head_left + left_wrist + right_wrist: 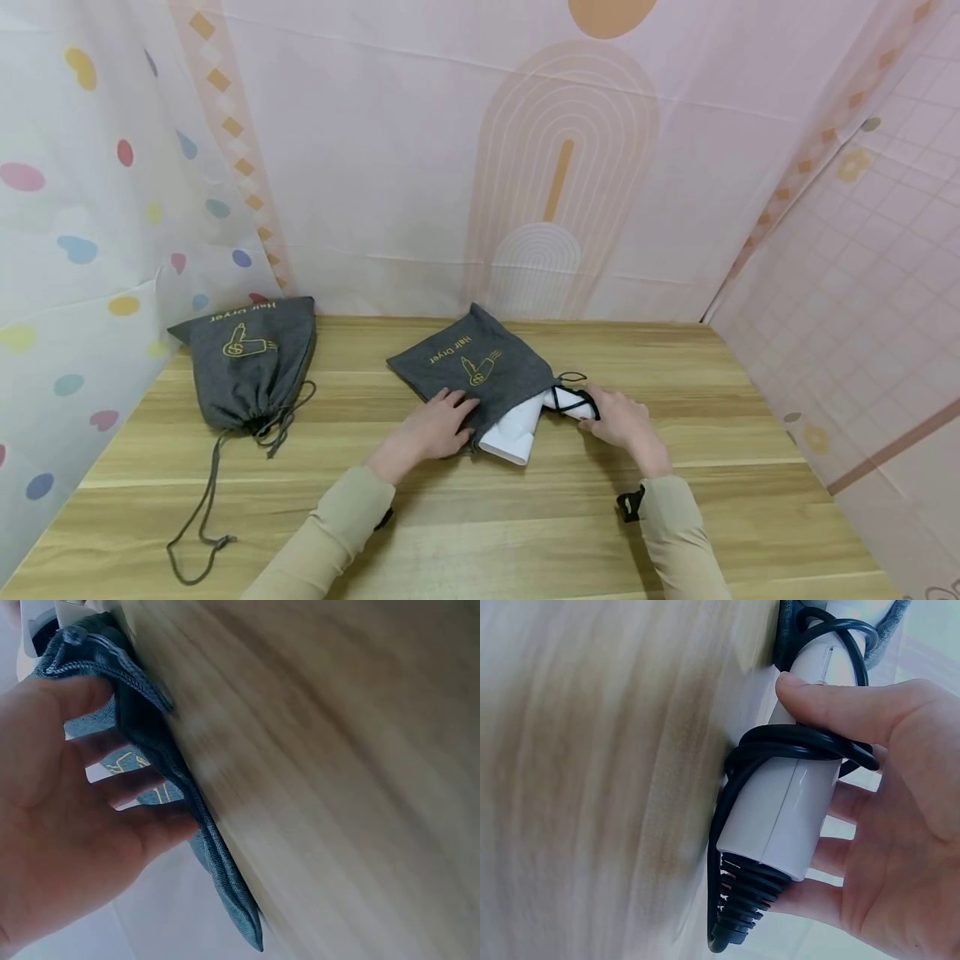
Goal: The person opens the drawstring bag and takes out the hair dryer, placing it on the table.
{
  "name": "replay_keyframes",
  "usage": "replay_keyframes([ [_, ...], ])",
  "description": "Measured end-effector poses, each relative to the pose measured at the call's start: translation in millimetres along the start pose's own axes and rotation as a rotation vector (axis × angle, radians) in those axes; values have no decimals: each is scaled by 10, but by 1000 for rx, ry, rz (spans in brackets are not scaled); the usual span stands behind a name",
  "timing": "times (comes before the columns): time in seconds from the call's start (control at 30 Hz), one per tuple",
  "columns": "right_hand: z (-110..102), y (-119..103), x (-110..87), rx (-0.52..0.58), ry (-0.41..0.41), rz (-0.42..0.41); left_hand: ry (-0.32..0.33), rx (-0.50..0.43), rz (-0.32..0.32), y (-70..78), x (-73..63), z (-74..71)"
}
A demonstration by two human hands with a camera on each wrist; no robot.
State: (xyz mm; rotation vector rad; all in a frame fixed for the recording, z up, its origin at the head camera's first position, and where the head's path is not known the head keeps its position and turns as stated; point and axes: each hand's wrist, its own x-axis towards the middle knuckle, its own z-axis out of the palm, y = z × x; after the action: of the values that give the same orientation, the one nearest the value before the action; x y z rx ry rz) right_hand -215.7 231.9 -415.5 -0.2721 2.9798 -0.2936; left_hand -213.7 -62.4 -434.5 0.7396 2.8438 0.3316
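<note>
A white hair dryer point(512, 433) lies partly inside a dark grey drawstring bag point(480, 354) printed with a yellow dryer picture; its nozzle end and handle stick out, the rest is hidden. My right hand point(621, 419) holds the handle point(791, 802), thumb on one side and fingers on the other. A black cord point(787, 742) is wound round that handle. On the bag's near edge, beside its mouth, rests my left hand point(431, 425), fingers spread and slightly bent against the cloth point(150, 746).
A second grey drawstring bag point(251, 367), its mouth gathered, lies at the left with its long string point(204, 517) trailing toward me. The wooden table point(480, 533) ends at patterned cloth walls point(375, 167) at the back and sides.
</note>
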Motion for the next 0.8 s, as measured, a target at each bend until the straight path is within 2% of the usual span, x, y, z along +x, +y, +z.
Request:
replay_keyframes([
  [0.17,-2,-2,4,-4,9,-9,-24,1,-15,12,30,4],
  [0.47,4,5,-2,-10,20,-40,-48,58,-69,63,50,19],
  [0.8,-15,103,-52,2,25,-124,-55,93,-70,102,40,-8],
])
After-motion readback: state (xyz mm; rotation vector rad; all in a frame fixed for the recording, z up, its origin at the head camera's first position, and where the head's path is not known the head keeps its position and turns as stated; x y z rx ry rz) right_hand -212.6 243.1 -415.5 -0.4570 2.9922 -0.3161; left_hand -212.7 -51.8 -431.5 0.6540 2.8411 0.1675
